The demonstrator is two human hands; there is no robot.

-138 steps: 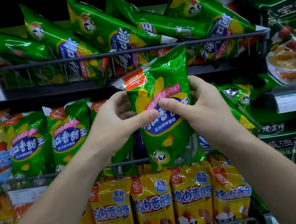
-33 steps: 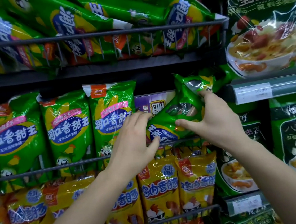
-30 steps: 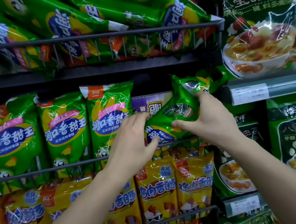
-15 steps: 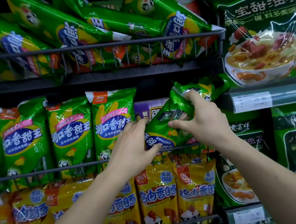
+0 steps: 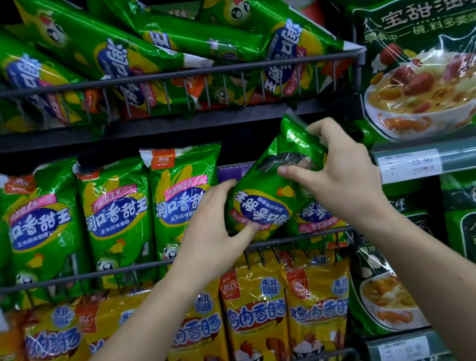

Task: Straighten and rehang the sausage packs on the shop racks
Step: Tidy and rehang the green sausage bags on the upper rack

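A green sausage pack (image 5: 265, 204) hangs upside down and tilted at the right end of the middle wire rack (image 5: 100, 273). My left hand (image 5: 211, 235) grips its lower end, thumb on the blue label. My right hand (image 5: 338, 176) holds its upper end near the shelf above. Another upside-down green pack (image 5: 317, 216) sits just behind it. To the left, three green packs (image 5: 182, 203) stand upright in a row.
The top wire rack (image 5: 163, 77) holds several green packs lying slanted. Yellow sausage packs (image 5: 255, 312) fill the bottom rack. Dark green soup-mix bags (image 5: 427, 45) and price-tag rails (image 5: 409, 162) stand at the right.
The upright green pack I held before now stands in the row. Both hands took the tilted upside-down pack, and over the last second its upper end has risen toward the shelf above.
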